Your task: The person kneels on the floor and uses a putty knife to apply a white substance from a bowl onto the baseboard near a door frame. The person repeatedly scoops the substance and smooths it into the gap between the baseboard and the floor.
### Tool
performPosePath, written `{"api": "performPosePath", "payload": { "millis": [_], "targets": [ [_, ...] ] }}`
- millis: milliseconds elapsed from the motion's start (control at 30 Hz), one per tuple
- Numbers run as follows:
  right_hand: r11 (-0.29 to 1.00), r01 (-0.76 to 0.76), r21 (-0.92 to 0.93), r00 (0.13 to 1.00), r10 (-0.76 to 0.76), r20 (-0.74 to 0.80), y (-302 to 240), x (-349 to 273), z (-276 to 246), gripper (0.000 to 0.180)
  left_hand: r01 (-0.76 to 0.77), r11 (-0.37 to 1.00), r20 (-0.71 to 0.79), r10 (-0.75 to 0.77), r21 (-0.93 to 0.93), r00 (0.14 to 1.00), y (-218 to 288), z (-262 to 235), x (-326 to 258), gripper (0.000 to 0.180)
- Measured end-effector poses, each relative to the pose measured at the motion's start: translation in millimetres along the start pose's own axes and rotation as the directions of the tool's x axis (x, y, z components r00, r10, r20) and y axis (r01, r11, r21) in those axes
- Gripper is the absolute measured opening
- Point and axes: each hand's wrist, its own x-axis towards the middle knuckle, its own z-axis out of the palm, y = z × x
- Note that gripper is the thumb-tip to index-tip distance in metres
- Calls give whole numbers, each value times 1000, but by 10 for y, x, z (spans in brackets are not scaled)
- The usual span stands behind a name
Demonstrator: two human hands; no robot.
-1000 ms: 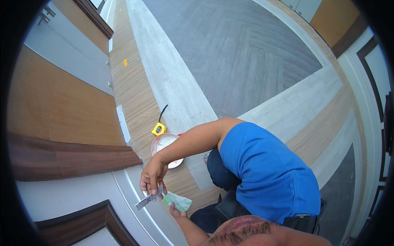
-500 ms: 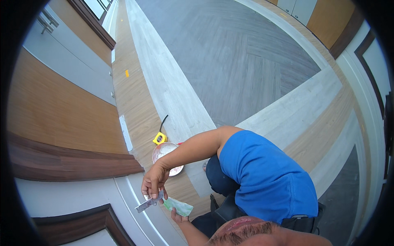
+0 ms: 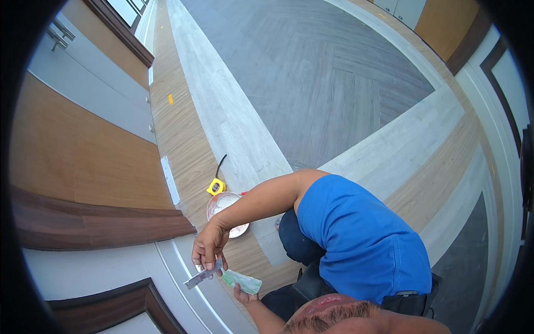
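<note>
My right hand (image 3: 210,246) reaches down toward the white baseboard, its fingers pinching a flat grey scraper (image 3: 202,276) with smears on it. My left hand (image 3: 245,296) is close by, lower in the view, gripping a green flat plate (image 3: 242,281) coated with whitish paste. Scraper and plate are near each other; whether they touch is hard to tell. Behind my right forearm, a shallow round bowl (image 3: 240,230) with white paste inside stands on the floor, partly covered by the arm. A yellow tape measure (image 3: 217,187) lies beside the bowl's far rim.
At left is a wall with a dark wood trim (image 3: 100,222), an orange-brown panel (image 3: 89,150) and a grey door (image 3: 94,78) with metal handles. A white strip (image 3: 170,180) lies along the wall's foot. Grey herringbone flooring (image 3: 311,89) has pale plank borders. My knee (image 3: 297,239) is bent beside the bowl.
</note>
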Motion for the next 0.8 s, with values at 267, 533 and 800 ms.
{"api": "performPosePath", "payload": {
  "millis": [267, 533, 800],
  "targets": [
    [1000, 5, 13, 1000, -5, 25, 40, 112, 23, 34, -129, 992, -27, 129, -1, 991, 124, -112, -27, 55],
    [999, -8, 34, 1000, 8, 14, 15, 72, 57, 37, -161, 985, 30, 163, -59, 986, 124, -23, -11, 56],
    [999, -13, 53, 1000, 12, 18, 46, 45, 41, 37, -75, 989, 70, 84, -128, 994, 140, 42, 3, 53]
  ]
}}
